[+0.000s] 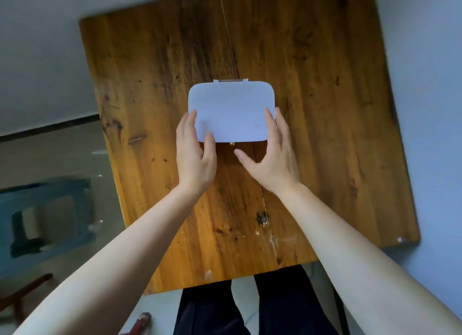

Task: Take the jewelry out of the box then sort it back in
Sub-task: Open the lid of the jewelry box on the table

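Note:
A white jewelry box (231,109) with rounded corners lies closed on the wooden table (312,109), its hinge at the far edge and a small gold clasp (232,143) at the near edge. My left hand (195,152) grips the box's near left corner, thumb on the lid and fingers along the left side. My right hand (272,157) holds the near right corner, fingers along the right side, thumb stretched toward the clasp without touching it. No jewelry is visible.
The table has a long crack down its middle and dark stains near the front edge (261,218). A blue stool (47,214) stands on the floor at the left. My dark-trousered legs (250,309) show below the table's near edge.

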